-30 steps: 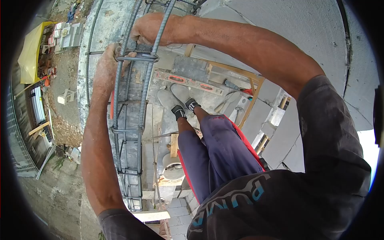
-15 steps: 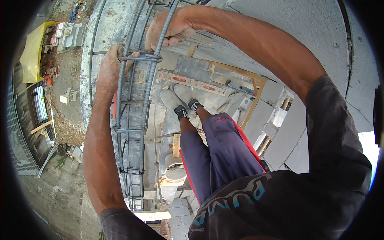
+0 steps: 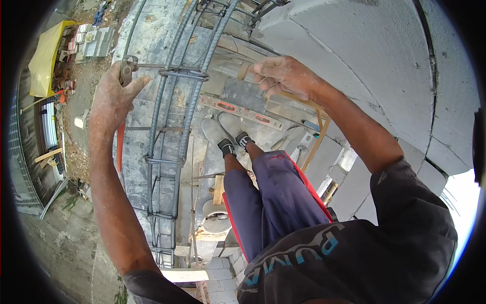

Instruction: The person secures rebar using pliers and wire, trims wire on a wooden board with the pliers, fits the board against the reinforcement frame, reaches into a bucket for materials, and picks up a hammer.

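Observation:
My left hand (image 3: 109, 99) is closed round a pair of pincers (image 3: 129, 68). Their metal head sticks up past my thumb, and a red handle (image 3: 120, 147) hangs below the palm. This hand is just left of the rebar cage (image 3: 183, 74), near a crosswise bar. To the right of the cage and apart from it is my right hand (image 3: 286, 76), its fingers curled together. A thin line shows by those fingers, too fine to name. Long ribbed bars and square stirrups make up the cage, with doubled stirrups between my hands.
Grey block wall (image 3: 364, 45) rises on the right. A spirit level (image 3: 240, 112) lies beyond my shoes. Near my legs stands a round bucket (image 3: 216, 217). On the left is a drop to the ground, with a yellow tarp (image 3: 45, 61) below.
Both hands have come off the rebar cage. My left hand has moved left with the pincers, whose head now shows. My right hand has gone right and nearer to me.

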Available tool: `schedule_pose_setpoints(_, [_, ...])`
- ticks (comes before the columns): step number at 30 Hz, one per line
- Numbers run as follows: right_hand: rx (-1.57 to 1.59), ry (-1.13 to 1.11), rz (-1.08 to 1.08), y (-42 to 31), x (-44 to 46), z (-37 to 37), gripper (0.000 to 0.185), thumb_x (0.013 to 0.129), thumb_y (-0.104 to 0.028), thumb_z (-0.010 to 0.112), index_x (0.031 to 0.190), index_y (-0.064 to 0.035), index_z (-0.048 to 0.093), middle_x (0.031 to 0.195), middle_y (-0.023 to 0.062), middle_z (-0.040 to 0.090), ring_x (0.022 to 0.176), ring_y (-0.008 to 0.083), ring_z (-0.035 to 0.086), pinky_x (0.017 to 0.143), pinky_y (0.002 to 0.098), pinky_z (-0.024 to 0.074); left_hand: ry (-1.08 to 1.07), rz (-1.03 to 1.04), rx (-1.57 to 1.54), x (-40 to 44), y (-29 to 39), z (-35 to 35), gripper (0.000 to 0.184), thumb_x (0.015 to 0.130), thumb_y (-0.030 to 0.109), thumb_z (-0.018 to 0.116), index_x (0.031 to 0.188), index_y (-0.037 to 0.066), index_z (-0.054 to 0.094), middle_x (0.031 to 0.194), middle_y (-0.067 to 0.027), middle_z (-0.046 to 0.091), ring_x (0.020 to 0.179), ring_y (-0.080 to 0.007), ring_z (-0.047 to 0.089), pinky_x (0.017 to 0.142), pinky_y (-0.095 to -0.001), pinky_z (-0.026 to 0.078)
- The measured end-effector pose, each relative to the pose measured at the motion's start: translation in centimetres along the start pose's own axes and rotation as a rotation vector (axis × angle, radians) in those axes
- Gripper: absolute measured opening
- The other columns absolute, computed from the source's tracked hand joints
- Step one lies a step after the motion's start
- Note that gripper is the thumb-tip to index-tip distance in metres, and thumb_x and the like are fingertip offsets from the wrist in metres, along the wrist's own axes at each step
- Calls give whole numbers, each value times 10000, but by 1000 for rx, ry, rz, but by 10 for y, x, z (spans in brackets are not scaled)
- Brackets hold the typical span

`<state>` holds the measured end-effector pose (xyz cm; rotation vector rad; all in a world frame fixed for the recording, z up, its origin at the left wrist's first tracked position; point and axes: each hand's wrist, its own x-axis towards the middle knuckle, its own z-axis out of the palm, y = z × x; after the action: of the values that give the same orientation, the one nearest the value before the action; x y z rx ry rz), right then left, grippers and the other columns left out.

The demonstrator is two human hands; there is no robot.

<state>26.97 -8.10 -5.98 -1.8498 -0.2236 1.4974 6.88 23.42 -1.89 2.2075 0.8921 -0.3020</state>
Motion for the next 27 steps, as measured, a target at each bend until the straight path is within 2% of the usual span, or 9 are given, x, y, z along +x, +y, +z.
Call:
schedule_pose_setpoints(3, [-209, -139, -88, -1, -60, 25, 501, 946, -463, 672, 1154, -7, 674, 1066, 88, 695, 957, 192, 673, 817, 330, 563, 111, -192, -176, -47, 10, -61, 383, 897, 379, 758, 957, 39, 592, 704, -30, 541, 563, -108, 483, 497, -285, 430])
schedule_pose_setpoints(8, [-35, -343, -626, -32, -127, 103, 574, 887, -461, 760, 1190, -14, 566, 1094, 123, 603, 1004, 216, 612, 881, 363, 502, 309, -92, -1464, -144, 56, -29, 221, 1028, 284, 615, 950, 97, 526, 734, 9, 462, 575, -100, 469, 491, -236, 395])
schedule_pose_setpoints(13, [-98, -314, -385, -53, -159, 116, 438, 883, -232, 772, 1068, -72, 408, 954, 76, 478, 936, 191, 527, 836, 359, 472, 409, -259, -1720, -175, 120, 79, 280, 1015, 363, 626, 949, 113, 517, 782, -8, 517, 659, -124, 505, 597, -299, 441])
schedule_pose_setpoints(16, [-49, -284, -118, -50, -180, 83, 378, 892, -149, 738, 1103, -62, 436, 945, 75, 550, 826, 181, 590, 740, 330, 516, 148, -314, -1360, -187, 120, 114, 325, 996, 353, 648, 990, 35, 582, 835, -53, 598, 691, -192, 584, 670, -348, 503])
schedule_pose_setpoints(18, [180, -325, 196, -51, -190, 54, 367, 891, -112, 728, 1128, -52, 454, 916, 77, 601, 744, 168, 628, 660, 313, 543, -15, -171, -1033, -193, 115, 109, 344, 979, 350, 660, 1040, 15, 614, 911, -103, 648, 759, -236, 627, 737, -371, 513])
schedule_pose_setpoints(19, [155, -299, 166, -41, -191, 39, 357, 890, -102, 726, 1132, -44, 470, 897, 81, 616, 730, 163, 639, 639, 308, 550, -91, -110, -864, -196, 110, 105, 359, 971, 349, 666, 1065, 5, 631, 950, -128, 673, 793, -258, 649, 770, -382, 519])
schedule_pose_setpoints(20, [132, -272, 137, -26, -191, 23, 347, 888, -92, 724, 1135, -36, 486, 879, 84, 631, 716, 158, 651, 617, 304, 556, 52, -60, -750, -197, 102, 100, 387, 926, 322, 725, 1114, -8, 651, 990, -150, 698, 952, -236, 677, 829, -345, 522])
schedule_pose_setpoints(23, [13, -184, 187, -35, -199, -5, 312, 882, -81, 725, 1114, -16, 528, 843, 87, 646, 710, 148, 666, 598, 298, 563, 494, 76, -389, -189, 76, 63, 413, 864, 315, 772, 1128, 19, 659, 1027, -150, 693, 1007, -307, 655, 881, -414, 518])
schedule_pose_setpoints(27, [-104, -102, 88, -84, -203, -9, 280, 881, -105, 726, 1088, -15, 560, 831, 77, 646, 691, 136, 654, 579, 293, 554, 685, -18, -58, -161, 33, 56, 508, 824, 452, 782, 1133, 66, 667, 1106, -126, 674, 1148, -320, 590, 981, -472, 465])
